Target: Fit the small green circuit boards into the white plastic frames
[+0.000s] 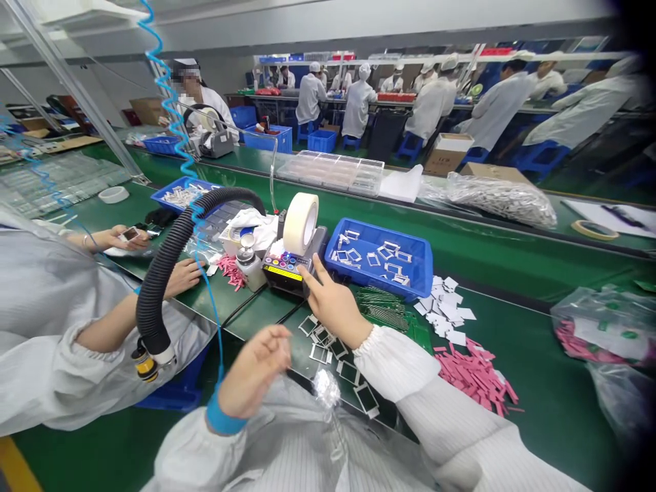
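- Right hand point(333, 307): thumb and index spread apart, other fingers folded; index fingertip at the front edge of the tape dispenser point(287, 268). Nothing visibly pinched.
- Dispenser: sits on the green belt point(517, 437), white tape roll point(301, 223) upright on top, coloured buttons facing the person.
- Left hand point(256, 369): raised above the belt, fingers loosely curled, not pressed together. Cannot tell if it holds anything.
- Crumpled clear film point(325, 389): just beside the left fingers; link to hand unclear.
- Blue wrist strap point(225, 418) on left wrist, blue coiled cord point(177, 130) rising from it.
- Metal frames point(333, 355): scattered on the belt below the right wrist.
- Blue tray point(359, 242): just past the right hand, holding more frames.
- Beside tray: green strips point(384, 307), white pieces point(443, 304), pink strips point(476, 372).
- Right of these: clear bag point(605, 335) with pink contents.
- Left of dispenser: bottle point(251, 266), black hose point(154, 301).
- Co-worker at left: one hand point(115, 238) holds a small frame; other hand point(182, 277) lies on the belt.
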A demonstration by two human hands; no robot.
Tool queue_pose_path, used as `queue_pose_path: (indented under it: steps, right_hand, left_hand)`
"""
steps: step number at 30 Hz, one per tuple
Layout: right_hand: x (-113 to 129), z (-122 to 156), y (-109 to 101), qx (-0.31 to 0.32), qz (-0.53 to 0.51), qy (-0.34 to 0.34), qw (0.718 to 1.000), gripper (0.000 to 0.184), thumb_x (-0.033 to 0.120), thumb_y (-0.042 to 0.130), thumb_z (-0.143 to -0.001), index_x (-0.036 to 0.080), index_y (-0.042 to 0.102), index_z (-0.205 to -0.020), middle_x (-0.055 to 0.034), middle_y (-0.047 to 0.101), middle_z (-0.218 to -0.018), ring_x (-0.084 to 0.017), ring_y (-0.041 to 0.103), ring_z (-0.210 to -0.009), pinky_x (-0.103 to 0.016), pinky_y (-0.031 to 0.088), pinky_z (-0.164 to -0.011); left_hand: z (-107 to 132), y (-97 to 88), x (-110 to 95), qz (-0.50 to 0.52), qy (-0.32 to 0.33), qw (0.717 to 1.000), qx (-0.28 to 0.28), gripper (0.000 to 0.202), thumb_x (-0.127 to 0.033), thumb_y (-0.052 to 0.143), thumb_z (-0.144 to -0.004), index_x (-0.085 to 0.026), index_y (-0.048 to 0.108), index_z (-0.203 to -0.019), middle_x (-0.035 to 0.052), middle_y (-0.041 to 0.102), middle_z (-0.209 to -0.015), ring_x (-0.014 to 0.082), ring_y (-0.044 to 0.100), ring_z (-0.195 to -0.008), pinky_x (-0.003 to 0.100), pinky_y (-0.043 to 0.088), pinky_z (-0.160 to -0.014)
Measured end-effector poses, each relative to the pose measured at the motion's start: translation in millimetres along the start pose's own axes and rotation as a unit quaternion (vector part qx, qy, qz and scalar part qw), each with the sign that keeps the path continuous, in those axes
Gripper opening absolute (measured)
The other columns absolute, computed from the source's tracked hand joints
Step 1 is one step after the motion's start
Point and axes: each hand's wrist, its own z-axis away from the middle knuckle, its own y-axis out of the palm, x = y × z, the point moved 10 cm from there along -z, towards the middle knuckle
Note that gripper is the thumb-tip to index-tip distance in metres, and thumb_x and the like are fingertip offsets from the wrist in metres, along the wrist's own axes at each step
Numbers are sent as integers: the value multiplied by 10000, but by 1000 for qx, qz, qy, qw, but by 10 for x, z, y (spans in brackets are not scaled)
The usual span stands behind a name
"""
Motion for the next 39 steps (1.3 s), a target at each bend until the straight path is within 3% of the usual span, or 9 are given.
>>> queue_pose_path:
  steps: [3,5,13,17,22,27,31,35,39]
  right_hand:
    - [2,15,2,-2,25,11,1000,556,169,358,-847,274,278,-1387,-129,135,-1487,-157,624,-654,-272,442,-506]
    - [10,18,13,3,42,16,999,556,156,340,-855,278,262,-1392,-135,123,-1488,-159,620,-660,-276,441,-510]
    - [-7,38,-80,-18,-99,28,995,570,132,388,-815,210,297,-1372,-142,116,-1494,-197,626,-763,-315,490,-577]
    - [-95,367,-336,-75,-278,37,957,431,181,407,-851,177,408,-1282,-130,348,-1400,-195,592,-912,-348,490,-787]
    - [124,1008,-202,-8,-442,-7,897,338,257,542,-829,203,505,-1161,-67,556,-1058,-119,558,-728,-273,501,-689]
    - [180,1301,-25,-14,-450,8,893,174,175,517,-845,208,627,-975,-35,579,-862,-137,565,-805,-268,486,-710]
    - [65,1372,-214,-73,-446,-3,892,166,158,495,-856,198,627,-947,-33,621,-858,-128,588,-803,-256,490,-710]
    - [-247,1562,-319,-190,-386,106,896,153,181,471,-876,191,613,-820,-26,620,-778,-128,588,-726,-245,480,-634]
    - [157,1563,112,-93,-187,20,978,191,164,445,-889,182,631,-851,-38,625,-812,-137,558,-741,-256,439,-645]
  left_hand:
    - [27,47,537,-30,-81,996,20,338,-305,786,-560,-149,654,-829,-26,541,-603,75,452,-559,233,339,-560]
    - [61,23,677,-39,-106,993,18,347,-267,806,-524,-142,677,-821,0,590,-639,99,503,-607,249,362,-597]
    - [63,-311,508,-20,-92,994,-51,313,-305,739,-633,-173,665,-907,7,659,-689,103,562,-663,275,400,-710]
    - [43,-327,487,-2,-70,995,-67,376,-250,762,-610,-203,617,-954,-12,684,-680,114,605,-758,263,397,-783]
    - [11,-9,653,29,-83,996,-26,261,-250,762,-603,-189,574,-773,-7,693,-702,94,599,-652,236,420,-670]
    - [21,371,837,35,-138,989,51,196,-253,747,-612,-144,630,-726,16,673,-670,121,614,-645,262,456,-665]
    - [80,443,752,27,-173,980,98,222,-290,695,-677,-130,686,-830,90,710,-857,185,652,-793,346,464,-810]
    - [71,161,524,-20,-118,992,50,271,-322,669,-700,-167,682,-922,118,643,-1132,254,625,-948,400,449,-857]
    - [87,-342,433,-78,-45,991,-104,173,-274,713,-649,-158,690,-775,64,697,-855,177,618,-838,300,453,-790]
